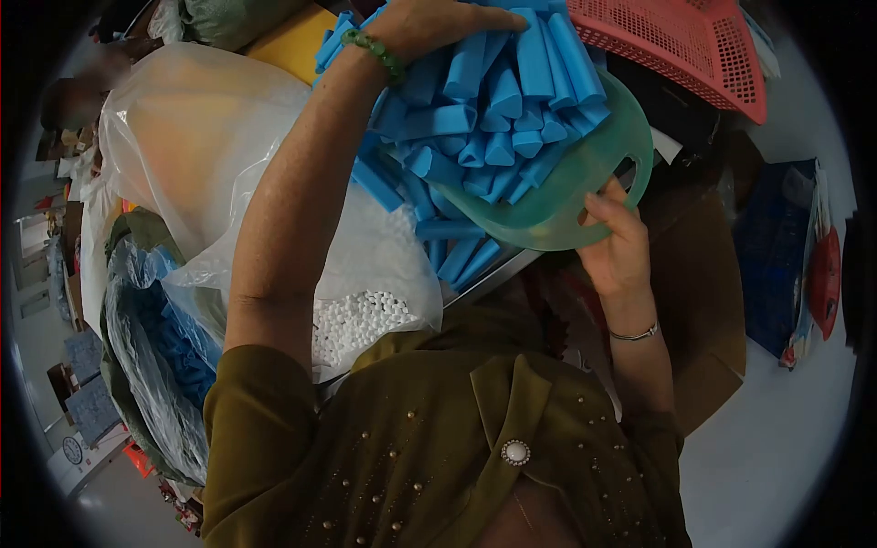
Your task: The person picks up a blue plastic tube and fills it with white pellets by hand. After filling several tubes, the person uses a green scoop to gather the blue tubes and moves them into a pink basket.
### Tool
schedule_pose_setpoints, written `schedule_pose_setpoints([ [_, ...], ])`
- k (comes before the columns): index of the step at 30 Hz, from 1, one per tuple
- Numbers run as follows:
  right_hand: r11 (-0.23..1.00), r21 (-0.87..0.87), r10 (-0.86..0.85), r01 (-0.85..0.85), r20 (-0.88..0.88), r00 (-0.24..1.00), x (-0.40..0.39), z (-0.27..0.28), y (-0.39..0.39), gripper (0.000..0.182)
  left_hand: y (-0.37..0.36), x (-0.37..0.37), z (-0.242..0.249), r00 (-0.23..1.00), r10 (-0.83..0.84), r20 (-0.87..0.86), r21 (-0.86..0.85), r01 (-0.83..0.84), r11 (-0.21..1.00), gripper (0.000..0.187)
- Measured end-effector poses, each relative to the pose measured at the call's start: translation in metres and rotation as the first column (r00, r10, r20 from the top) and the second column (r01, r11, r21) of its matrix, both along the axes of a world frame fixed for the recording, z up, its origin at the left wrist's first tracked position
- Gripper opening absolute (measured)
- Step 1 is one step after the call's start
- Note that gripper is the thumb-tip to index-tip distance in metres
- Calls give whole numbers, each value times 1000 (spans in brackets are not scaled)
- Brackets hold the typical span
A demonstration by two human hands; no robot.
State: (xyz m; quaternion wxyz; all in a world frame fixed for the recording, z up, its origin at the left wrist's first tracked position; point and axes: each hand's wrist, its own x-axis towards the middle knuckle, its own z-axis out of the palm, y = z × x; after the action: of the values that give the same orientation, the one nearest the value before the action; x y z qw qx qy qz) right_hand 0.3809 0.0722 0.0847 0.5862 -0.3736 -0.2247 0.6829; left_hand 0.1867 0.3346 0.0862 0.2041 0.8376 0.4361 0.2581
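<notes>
My right hand (617,233) grips a translucent green plastic basin (557,224) by its handle slot, with the thumb over the rim. The basin is tilted and heaped with light-blue foam pieces (502,91), short sticks with rounded or triangular ends. My left hand (425,23), wearing a green bead bracelet (375,55) at the wrist, reaches over the top of the heap. Its thumb is stretched out across the blue pieces; the other fingers are partly cut off by the upper edge of the view. Several blue pieces (457,247) lie outside the basin, on the table beside it.
A clear plastic bag (375,315) with small white pellets lies close to my body. A larger translucent bag (196,128) is at left, above a lined sack (183,356) of blue pieces. A pink perforated basket (676,46) stands upper right, a cardboard box (703,320) below it.
</notes>
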Motion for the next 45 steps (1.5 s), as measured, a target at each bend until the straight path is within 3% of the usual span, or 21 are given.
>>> schedule_pose_setpoints([
  [5, 998, 61, -19, 25, -90, 996, -9, -44, 2, 51, -35, 3, 20, 996, 48, -75, 134, -38, 990, 70],
  [13, 996, 66, -51, 61, -143, 988, -27, -61, 7, 47, -48, 7, 22, 981, 106, -165, 238, -64, 969, 67],
  [16, 996, 78, -34, 44, -132, 991, -28, -60, 16, 46, -43, 7, 17, 974, 181, -139, 220, -147, 964, 59],
  [22, 996, 88, -7, 19, -127, 992, -29, -43, 13, 46, -49, 1, 32, 984, 150, -95, 99, -140, 985, 59],
  [27, 997, 76, 18, -9, -128, 992, -28, -17, 10, 49, -54, 0, 79, 978, 114, -175, -233, -154, 960, 68],
  [35, 953, 286, 177, -102, -251, 952, -32, 10, 28, 45, -83, -47, 73, 957, 262, -124, -267, -287, 920, 67],
  [45, 953, 233, 251, -196, -238, 938, -81, 36, 43, 46, -122, -135, 86, 860, 500, -104, -264, -509, 819, 66],
])
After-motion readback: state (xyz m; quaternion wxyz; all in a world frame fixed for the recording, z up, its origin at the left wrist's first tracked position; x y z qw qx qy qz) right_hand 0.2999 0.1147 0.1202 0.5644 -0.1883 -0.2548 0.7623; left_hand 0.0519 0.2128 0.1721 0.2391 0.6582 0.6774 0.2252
